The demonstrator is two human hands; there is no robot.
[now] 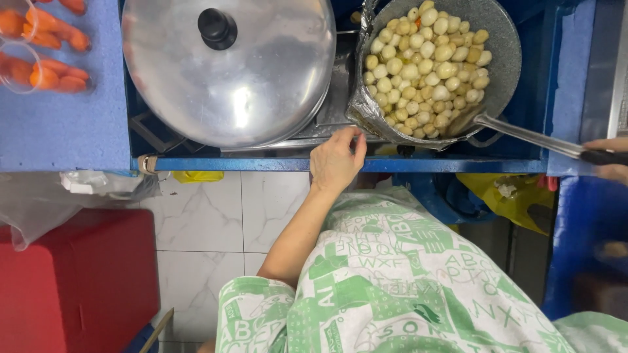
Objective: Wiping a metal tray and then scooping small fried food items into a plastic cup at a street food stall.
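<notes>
A grey speckled pan [504, 49] full of several small round pale balls [425, 62] sits on a stove at upper right. My left hand [337, 160] reaches to the stove's front edge just below the pan, fingertips pinched near a knob I cannot see clearly. My right hand [608, 160] at the right edge grips the dark end of the pan's long metal handle [530, 136]. Foil [366, 111] lines the stove beside the pan.
A large shiny metal lid [261, 85] with a black knob [217, 28] covers a pot at upper left of the stove. Orange sausages [46, 59] lie in clear cups on a blue counter. A red box [78, 281] and plastic bag [39, 202] stand at lower left over white floor tiles.
</notes>
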